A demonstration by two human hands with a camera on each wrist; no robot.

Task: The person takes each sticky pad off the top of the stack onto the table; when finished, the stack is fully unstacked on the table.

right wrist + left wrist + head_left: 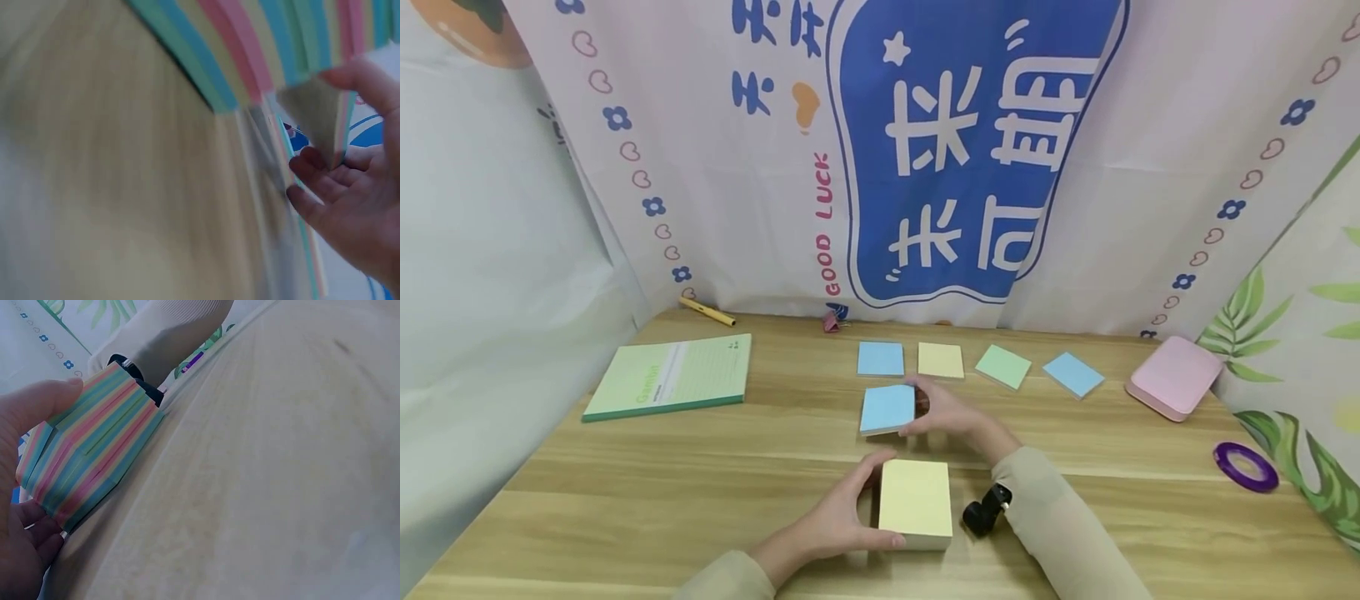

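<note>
My left hand (831, 518) grips a thick block of sticky notes (916, 498) by its sides, thumb at the near edge and fingers at the far edge. The block is yellow on top; in the left wrist view its striped side (103, 447) shows layers of green, blue, yellow and pink. Just beyond it, my right hand (951, 410) pinches a thinner blue-topped sticky note pad (887, 408) between thumb and fingers at its right side. The right wrist view shows this pad's greyish underside (315, 115), tilted, with the striped block nearer the camera.
Behind the hands lie a blue pad (880, 358), a yellow pad (940, 361), a green pad (1003, 367) and another blue pad (1072, 374). A notebook (677, 375) and yellow pen (707, 311) lie left; a pink case (1176, 377) and purple tape roll (1246, 467) right.
</note>
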